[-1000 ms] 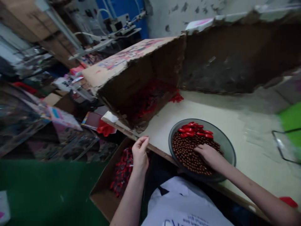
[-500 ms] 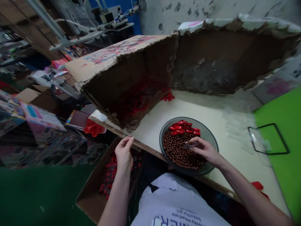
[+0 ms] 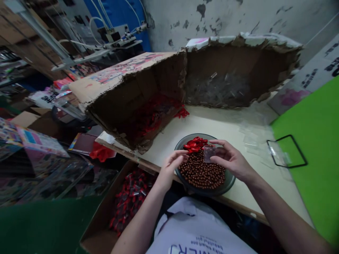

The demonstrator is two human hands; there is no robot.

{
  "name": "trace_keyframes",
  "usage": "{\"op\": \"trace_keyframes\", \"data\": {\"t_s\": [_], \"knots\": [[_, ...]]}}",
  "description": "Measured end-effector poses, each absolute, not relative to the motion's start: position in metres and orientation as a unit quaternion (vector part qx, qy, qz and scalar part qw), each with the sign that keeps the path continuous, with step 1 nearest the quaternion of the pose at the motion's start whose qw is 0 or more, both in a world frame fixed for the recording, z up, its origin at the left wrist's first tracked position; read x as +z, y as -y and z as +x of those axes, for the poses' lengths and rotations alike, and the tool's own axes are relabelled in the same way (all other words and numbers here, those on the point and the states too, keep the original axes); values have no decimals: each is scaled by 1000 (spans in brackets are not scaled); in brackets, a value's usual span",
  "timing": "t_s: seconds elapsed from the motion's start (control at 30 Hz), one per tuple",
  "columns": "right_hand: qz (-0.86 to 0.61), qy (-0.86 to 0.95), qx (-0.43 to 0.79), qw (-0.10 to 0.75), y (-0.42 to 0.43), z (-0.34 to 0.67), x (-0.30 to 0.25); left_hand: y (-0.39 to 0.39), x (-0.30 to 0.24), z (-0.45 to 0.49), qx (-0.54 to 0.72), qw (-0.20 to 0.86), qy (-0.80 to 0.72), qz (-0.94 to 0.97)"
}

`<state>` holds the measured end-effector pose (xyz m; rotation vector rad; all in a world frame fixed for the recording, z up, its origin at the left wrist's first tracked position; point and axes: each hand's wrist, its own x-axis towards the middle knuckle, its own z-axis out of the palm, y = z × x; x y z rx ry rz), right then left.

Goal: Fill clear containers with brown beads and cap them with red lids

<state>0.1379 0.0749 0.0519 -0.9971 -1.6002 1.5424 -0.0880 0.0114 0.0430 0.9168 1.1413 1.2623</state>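
A grey bowl (image 3: 230, 180) at the table edge holds many small brown beads (image 3: 202, 173), with a heap of glossy red plastic pieces (image 3: 195, 144) at its far side. Over the bowl, my right hand (image 3: 230, 160) grips a small clear plastic container (image 3: 209, 154) between thumb and fingers. What is inside the container is hard to make out. My left hand (image 3: 172, 167) reaches over the bowl's left rim, near the red pieces. Its fingers are stretched forward, thumb slightly apart, with nothing visible in them.
A torn cardboard box (image 3: 119, 95) with red pieces stands at the back left; another box (image 3: 238, 63) holds clear containers. Loose clear containers (image 3: 250, 141) and a black frame (image 3: 287, 151) lie at right. Below left, a carton (image 3: 97, 218) holds red-capped containers.
My left hand has moved right, from above the lower carton to the bowl. My right hand has lifted and turned the clear container upright. The view has shifted slightly.
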Motion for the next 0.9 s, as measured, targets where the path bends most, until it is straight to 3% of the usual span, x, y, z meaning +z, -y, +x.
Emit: {"op": "trace_keyframes", "data": {"t_s": [0.13,0.33,0.57,0.77,0.9], "knots": [[-376,649,559,354,-72,130,68,-22,60,-58,512,660,-383,394],[-361,678,537,348,-69,127,72,-32,57,-43,535,670,-366,360],[-344,759,490,255,-85,144,87,-33,58,-52,477,718,-394,318],[-317,828,446,123,-99,141,109,-36,62,-57,417,774,-363,310],[-327,837,429,89,-100,137,114,-38,58,-58,409,781,-359,307]]}}
